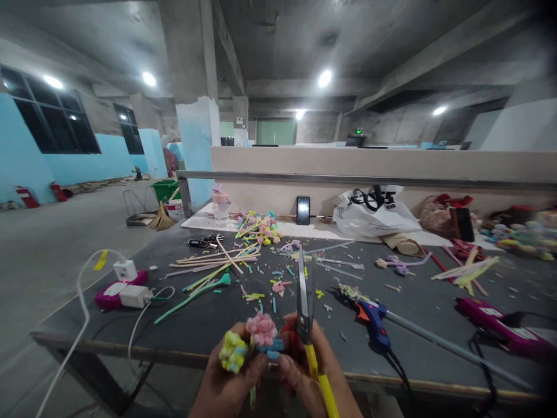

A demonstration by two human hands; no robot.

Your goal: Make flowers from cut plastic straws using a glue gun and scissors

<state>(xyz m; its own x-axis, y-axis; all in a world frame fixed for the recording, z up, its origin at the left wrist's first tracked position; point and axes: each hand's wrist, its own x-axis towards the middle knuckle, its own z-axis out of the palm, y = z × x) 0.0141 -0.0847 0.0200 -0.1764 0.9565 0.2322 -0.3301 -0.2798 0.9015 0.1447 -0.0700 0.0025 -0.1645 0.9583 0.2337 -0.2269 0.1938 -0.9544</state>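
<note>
The left hand [232, 386] and right hand [304, 388] are held close together, the pink cluster [261, 329] and yellow cluster [233, 352] clasped in the left, scissors [303, 296] in the right. Both clusters seem formed; blue pieces [273, 346] look unfinished.

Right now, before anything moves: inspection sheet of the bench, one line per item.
Surface: dark table, littered with small colored scraps.
Work pieces: yellow cluster, pink cluster and blue pieces, held up near the front edge.
Clutter: pale stems, flower pile, plastic bag at the back; glue gun at right.
Grippers: nothing seen; bare hands. Left hand holds the yellow cluster; right hand has scissors, blades pointing away.
Cables: white cable hangs off the left side; black cord runs from the glue gun past the front edge.
Surroundings: broom and green bin on the floor, left.
</note>
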